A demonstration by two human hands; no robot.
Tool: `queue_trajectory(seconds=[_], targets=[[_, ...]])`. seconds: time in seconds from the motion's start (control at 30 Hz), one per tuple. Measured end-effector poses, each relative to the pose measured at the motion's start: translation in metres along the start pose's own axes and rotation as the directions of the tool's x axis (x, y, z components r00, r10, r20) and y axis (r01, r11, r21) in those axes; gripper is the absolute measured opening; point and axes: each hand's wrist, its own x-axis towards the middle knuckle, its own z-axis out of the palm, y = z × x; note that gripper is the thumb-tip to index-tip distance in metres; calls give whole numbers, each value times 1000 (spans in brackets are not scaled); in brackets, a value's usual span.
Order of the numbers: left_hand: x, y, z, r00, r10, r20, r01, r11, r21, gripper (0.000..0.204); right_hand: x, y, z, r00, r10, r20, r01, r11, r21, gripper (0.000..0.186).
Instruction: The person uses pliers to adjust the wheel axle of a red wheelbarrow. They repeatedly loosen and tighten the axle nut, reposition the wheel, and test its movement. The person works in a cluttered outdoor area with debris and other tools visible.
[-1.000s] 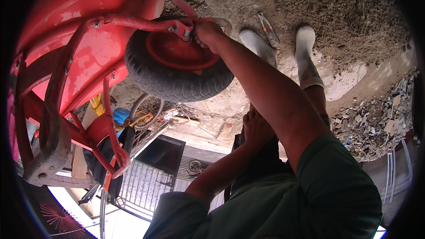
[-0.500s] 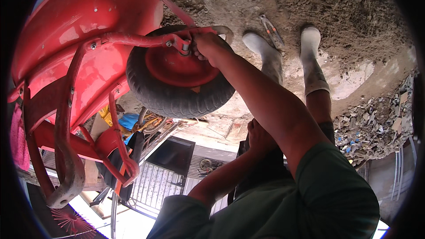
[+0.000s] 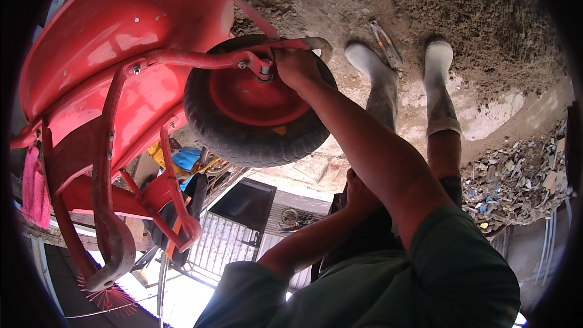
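Observation:
A red wheelbarrow [image 3: 133, 42] lies tipped at the left, its wheel [image 3: 255, 146] facing me. My right hand [image 3: 297, 68] is curled round the red metal frame bar beside the wheel's axle. That arm crosses in front of my left arm. Low at my thigh is my left hand [image 3: 360, 196], its fingers mostly hidden behind the right forearm. Pincers [image 3: 387, 44] with orange handles lie on the ground by the toe of one pale rubber boot [image 3: 367, 64]. The other boot [image 3: 438, 64] stands to its right.
Rubble [image 3: 513, 182] is heaped at the right, and loose dirt [image 3: 473, 6] covers the ground at the top. Below the wheel are a blue bag [image 3: 187, 158] and a metal gate [image 3: 221, 240]. A pink cloth [image 3: 35, 191] hangs by the barrow's frame.
The whole view has shifted a little, so the wheelbarrow, boots and pincers sit slightly farther right and lower. My right hand stays on the frame bar and my left stays at my thigh.

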Motion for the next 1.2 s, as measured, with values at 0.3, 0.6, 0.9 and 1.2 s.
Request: queue_trajectory(seconds=[0.3, 0.6, 0.9, 1.2], targets=[[0, -1, 12, 995, -3, -104, 5, 1000, 15, 59, 21, 58, 44, 973, 175, 152, -215, 926, 310, 26], [-5, 1, -3, 997, 16, -70, -17, 1000, -1, 61, -4, -9, 1, 976, 219, 8, -219, 972, 81, 37], [-6, -2, 11, 996, -22, -89, 18, 998, -53, 73, 8, 6, 8, 927, 341, 159, -368, 907, 205, 36], [-6, -8, 27, 981, -29, -193, 4, 992, -128, 72, 2, -9, -3, 809, 462, 364, -587, 593, 552, 30]])
